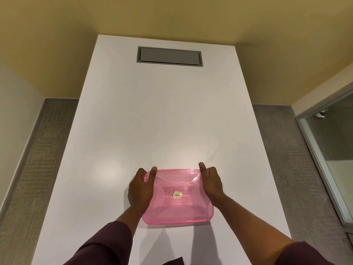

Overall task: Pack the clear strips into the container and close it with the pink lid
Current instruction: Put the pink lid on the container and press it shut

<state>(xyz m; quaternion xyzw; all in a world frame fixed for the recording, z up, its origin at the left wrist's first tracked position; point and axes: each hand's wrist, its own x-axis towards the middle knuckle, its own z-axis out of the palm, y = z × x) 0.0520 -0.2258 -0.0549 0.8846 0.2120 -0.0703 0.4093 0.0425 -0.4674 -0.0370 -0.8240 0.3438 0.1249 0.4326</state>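
Note:
A translucent pink lid (177,205) with a small gold sticker in its middle covers the container near the front of the white table (166,121). The container below it is mostly hidden, and I cannot make out any clear strips. My left hand (140,188) grips the lid's left side, thumb laid over the top near the far left corner. My right hand (211,183) holds the right side, thumb up at the far right corner.
A grey rectangular hatch (169,56) is set into the table's far end. Grey carpet runs along both sides of the table. A glass-panelled door frame (324,169) stands at the right. Yellow walls rise behind.

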